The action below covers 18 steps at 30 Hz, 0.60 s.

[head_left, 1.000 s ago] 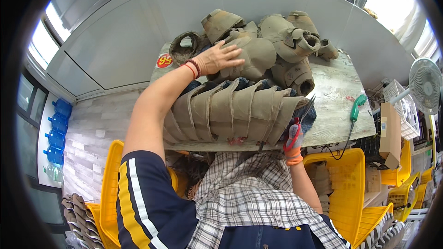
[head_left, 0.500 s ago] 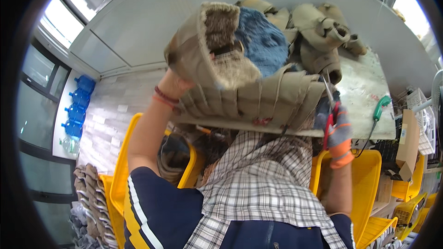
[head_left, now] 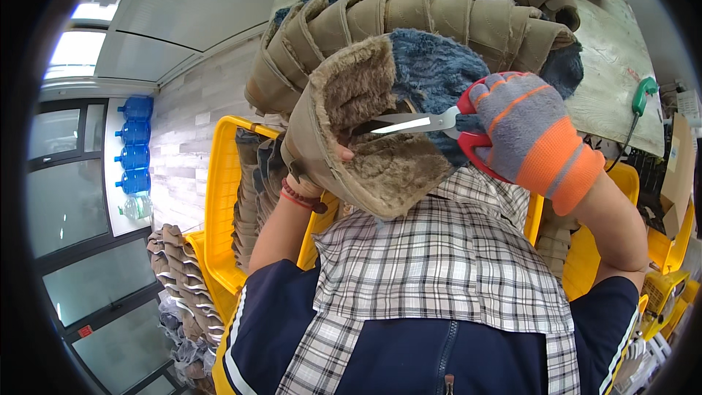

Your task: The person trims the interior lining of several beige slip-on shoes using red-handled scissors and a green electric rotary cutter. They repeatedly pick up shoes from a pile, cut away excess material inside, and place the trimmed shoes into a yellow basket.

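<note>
Scissors point(head_left: 442, 123), one pair, in right grip point(head_left: 528, 128); one boot point(head_left: 351, 91) in left grip point(head_left: 304, 184), partly hiding it; five bottles point(head_left: 135, 142) toward nine o'clock; boot row point(head_left: 409, 18) on desk point(head_left: 610, 95), twelve o'clock.

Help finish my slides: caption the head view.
Left hand holds a fleece-lined piece; gloved right hand points scissors at it.

L head cam, fisheye, downward, close over hands point(head_left: 537, 132)

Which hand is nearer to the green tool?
Right: the right hand, holding scissors, is left of the green tool; the left hand, holding the furry piece, is much farther left.
</note>
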Tool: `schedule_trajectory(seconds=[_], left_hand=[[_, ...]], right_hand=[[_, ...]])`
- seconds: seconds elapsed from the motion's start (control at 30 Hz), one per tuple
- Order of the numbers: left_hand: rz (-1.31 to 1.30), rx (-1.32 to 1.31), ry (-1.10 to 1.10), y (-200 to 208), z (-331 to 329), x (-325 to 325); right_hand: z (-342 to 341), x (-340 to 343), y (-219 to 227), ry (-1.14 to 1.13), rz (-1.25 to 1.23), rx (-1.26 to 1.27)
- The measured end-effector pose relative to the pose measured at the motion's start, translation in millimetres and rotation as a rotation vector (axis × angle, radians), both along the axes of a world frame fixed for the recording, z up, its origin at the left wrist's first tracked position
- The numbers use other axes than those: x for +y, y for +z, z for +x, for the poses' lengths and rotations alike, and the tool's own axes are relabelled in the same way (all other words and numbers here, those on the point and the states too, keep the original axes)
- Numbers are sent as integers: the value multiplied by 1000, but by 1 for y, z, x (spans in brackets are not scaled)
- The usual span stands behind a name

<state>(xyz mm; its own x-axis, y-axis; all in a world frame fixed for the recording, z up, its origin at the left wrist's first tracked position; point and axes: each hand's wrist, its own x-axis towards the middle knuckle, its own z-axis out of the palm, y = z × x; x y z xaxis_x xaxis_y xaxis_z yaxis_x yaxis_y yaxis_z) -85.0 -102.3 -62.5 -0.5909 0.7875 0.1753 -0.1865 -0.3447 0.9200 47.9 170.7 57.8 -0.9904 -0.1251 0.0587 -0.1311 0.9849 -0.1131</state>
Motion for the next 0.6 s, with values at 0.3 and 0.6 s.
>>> schedule_trajectory(seconds=[0.3,0.6], left_hand=[[7,-19,-4,-8,3,-2],[-18,-8,-24,-8,2,0]], right_hand=[[-25,-19,-8,63,-15,-306],[-28,-24,-20,133,36,-377]])
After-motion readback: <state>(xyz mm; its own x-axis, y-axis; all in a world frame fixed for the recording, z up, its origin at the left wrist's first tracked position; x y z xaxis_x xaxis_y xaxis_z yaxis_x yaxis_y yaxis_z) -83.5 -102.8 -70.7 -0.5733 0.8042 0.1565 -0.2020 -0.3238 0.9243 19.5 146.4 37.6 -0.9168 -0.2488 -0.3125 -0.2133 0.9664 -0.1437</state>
